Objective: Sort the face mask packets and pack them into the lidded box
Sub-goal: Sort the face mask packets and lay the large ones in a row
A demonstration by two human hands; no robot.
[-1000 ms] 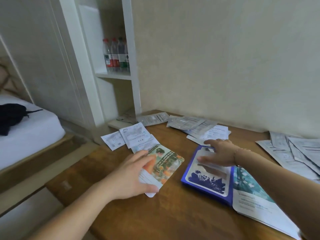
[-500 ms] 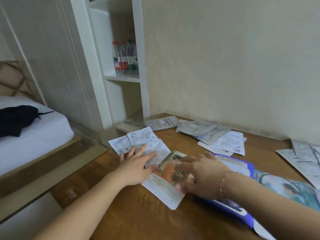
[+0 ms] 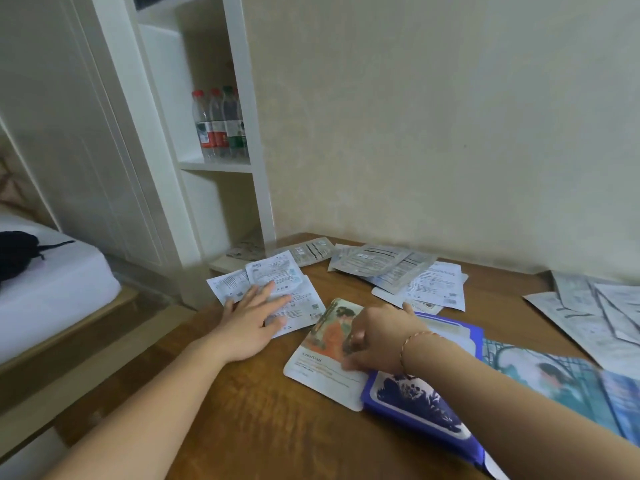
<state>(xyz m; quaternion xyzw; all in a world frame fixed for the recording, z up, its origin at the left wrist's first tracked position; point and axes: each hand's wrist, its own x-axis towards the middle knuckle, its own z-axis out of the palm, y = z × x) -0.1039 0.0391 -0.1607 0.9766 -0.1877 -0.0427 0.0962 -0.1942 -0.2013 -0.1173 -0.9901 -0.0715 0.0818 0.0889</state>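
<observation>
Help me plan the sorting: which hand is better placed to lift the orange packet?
Right. The right hand already lies on the orange packet, fingers curled at its edge. The left hand rests flat on the white packets, beside it.

The wooden table (image 3: 277, 427) is showing a warm brown grain with a smooth, faintly shiny finish. The far silver packets (image 3: 374, 261) are looking like matt foil, while the white packets (image 3: 277, 282) on the left are looking papery and slightly crinkled. The near orange picture packet (image 3: 322, 355) and the blue packet (image 3: 415, 407) are giving off a smooth, glossy sheen. The bottles (image 3: 218, 126) on the shelf are looking like clear plastic.
</observation>
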